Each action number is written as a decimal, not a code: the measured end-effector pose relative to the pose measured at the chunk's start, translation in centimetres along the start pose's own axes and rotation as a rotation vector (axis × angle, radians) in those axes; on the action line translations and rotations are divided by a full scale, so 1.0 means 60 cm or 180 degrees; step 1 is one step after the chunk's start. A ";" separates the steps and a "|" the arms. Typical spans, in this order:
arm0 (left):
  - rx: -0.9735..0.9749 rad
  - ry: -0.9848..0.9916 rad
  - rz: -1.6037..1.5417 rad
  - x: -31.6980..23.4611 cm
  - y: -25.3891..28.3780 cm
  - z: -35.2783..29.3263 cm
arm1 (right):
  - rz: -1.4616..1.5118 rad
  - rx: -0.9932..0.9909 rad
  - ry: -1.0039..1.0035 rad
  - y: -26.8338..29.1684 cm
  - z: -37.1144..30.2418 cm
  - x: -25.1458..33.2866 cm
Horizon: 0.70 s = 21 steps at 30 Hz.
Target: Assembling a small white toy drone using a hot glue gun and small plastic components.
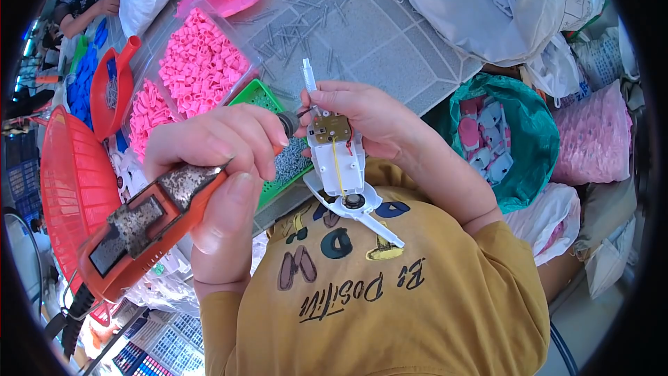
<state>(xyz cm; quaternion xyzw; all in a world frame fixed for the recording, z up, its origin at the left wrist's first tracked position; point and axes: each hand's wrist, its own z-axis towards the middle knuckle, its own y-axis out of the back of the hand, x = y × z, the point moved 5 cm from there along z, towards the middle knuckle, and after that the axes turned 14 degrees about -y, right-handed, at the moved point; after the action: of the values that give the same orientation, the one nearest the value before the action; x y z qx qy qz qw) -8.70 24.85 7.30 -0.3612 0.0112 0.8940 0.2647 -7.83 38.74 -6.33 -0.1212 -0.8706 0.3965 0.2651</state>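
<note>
My left hand (233, 143) is wrapped round a worn orange power screwdriver (132, 230), its dark nose pointing at a white plastic toy housing (337, 170). My right hand (365, 115) holds that housing by its upper end, thumb on top and fingers underneath. A brown circuit board (330, 127) sits in the housing, with a yellow wire and a red wire coming off it. The yellow wire runs to a round dark speaker (354, 201) at the lower end. Whether the screwdriver's tip touches the board cannot be made out. Below lies a green tray (263, 94) of small screws.
Small pink parts fill a clear bin (252, 73). Metal pins (299, 28) lie scattered on the grey table (390, 35). At left are a red scoop (125, 73) and red basket (76, 188); at right, a teal bag (536, 146) of white and pink parts. Another person works at top left.
</note>
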 end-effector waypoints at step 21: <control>0.0150 -0.0138 0.0051 0.000 -0.008 -0.005 | 0.0000 -0.0048 -0.0053 0.002 -0.001 -0.003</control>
<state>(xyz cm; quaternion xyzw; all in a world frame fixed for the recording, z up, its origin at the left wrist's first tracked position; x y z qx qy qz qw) -8.30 25.19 7.16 -0.3353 0.0294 0.9032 0.2662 -7.65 38.77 -6.45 -0.1198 -0.8757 0.3908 0.2569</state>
